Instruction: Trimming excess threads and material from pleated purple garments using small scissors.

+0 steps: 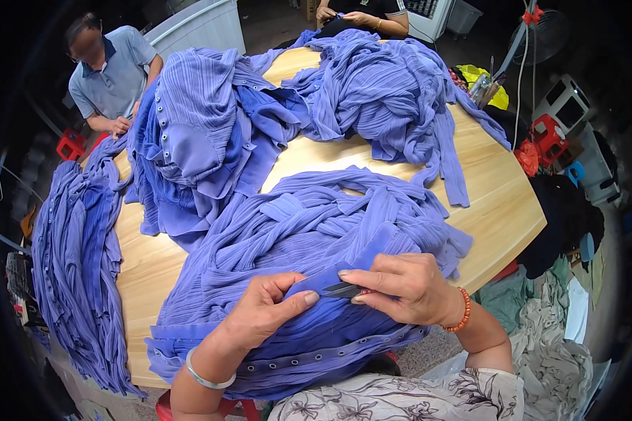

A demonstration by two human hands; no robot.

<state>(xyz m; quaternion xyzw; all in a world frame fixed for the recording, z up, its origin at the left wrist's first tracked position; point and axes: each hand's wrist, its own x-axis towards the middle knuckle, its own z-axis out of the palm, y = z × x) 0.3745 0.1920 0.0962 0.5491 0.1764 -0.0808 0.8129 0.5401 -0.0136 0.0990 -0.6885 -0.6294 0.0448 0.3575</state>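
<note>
A periwinkle-blue pleated garment is bunched on the table in front of me, its near edge spilling towards my lap. Along that edge runs a row of metal eyelets. My left hand pinches a smooth, flat band of this garment between thumb and fingers. Facing it, my right hand grips small thread snips, whose dark blades point left and lie against the band, close to my left thumb. Most of the snips' handle is hidden inside my right hand.
Two more heaps of the same blue cloth sit farther back on the wooden table; another garment hangs over its left edge. One person works at far left, another at the back. Crumpled fabric lies lower right.
</note>
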